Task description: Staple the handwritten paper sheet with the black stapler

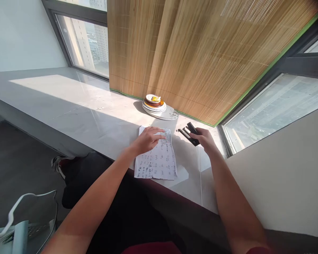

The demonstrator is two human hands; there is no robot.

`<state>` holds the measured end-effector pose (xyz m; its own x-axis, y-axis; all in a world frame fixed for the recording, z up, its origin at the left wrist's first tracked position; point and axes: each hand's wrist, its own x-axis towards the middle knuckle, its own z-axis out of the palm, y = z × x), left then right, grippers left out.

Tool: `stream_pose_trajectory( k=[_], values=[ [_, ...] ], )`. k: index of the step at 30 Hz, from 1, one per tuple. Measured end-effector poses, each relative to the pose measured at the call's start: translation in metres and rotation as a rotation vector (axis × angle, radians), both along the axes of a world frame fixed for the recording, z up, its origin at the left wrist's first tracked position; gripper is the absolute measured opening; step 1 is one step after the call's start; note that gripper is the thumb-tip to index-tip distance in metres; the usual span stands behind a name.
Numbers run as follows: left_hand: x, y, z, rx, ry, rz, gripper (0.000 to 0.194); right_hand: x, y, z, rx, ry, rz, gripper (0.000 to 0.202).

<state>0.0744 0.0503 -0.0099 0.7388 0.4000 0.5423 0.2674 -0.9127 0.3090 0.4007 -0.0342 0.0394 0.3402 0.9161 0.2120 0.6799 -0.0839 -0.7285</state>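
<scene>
Sheets of white paper (161, 162) with rows of handwriting lie on the pale stone sill, close to its front edge. Over their upper part rests my left hand (147, 139), its fingers spread and pointing right, holding nothing. To the right of the paper, my right hand (204, 138) grips a black stapler (193, 140) at its rear end. The stapler's arms are apart and point to the upper left. Small dark bits (177, 130) are by its tip.
A stack of plates (154, 107) with a yellow packet (155, 99) on top stands on a flat oval plate (171, 113) by the bamboo blind (159, 53). Windows flank the blind. A white cable (13, 208) hangs at lower left.
</scene>
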Motion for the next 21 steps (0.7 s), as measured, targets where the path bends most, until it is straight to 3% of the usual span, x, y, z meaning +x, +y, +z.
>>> stream_pose_trajectory(
  k=[2,5,8,11,15,18,21],
  values=[
    [-0.005,0.006,0.006,0.048,-0.272,0.173,0.043,-0.026,0.005,0.007,0.048,0.031,-0.094,0.033],
    [-0.013,0.014,0.012,0.046,-0.577,0.383,0.038,-0.095,0.016,0.003,0.002,-0.04,0.089,0.026],
    [-0.02,0.019,0.014,0.015,-0.719,0.488,0.036,-0.17,0.03,-0.014,-0.085,-0.12,0.264,0.023],
    [-0.024,0.024,0.012,-0.017,-0.726,0.511,0.035,-0.212,0.039,-0.031,-0.09,-0.148,0.264,0.023],
    [-0.023,0.024,0.009,-0.083,-0.703,0.495,0.034,-0.204,0.025,-0.045,-0.069,-0.177,0.197,0.016],
    [-0.02,0.022,0.01,-0.142,-0.711,0.48,0.034,-0.173,0.003,-0.05,-0.075,-0.207,0.13,0.015],
    [-0.019,0.022,0.012,-0.194,-0.729,0.464,0.033,-0.139,-0.015,-0.048,-0.089,-0.15,0.118,0.031]
  ],
)
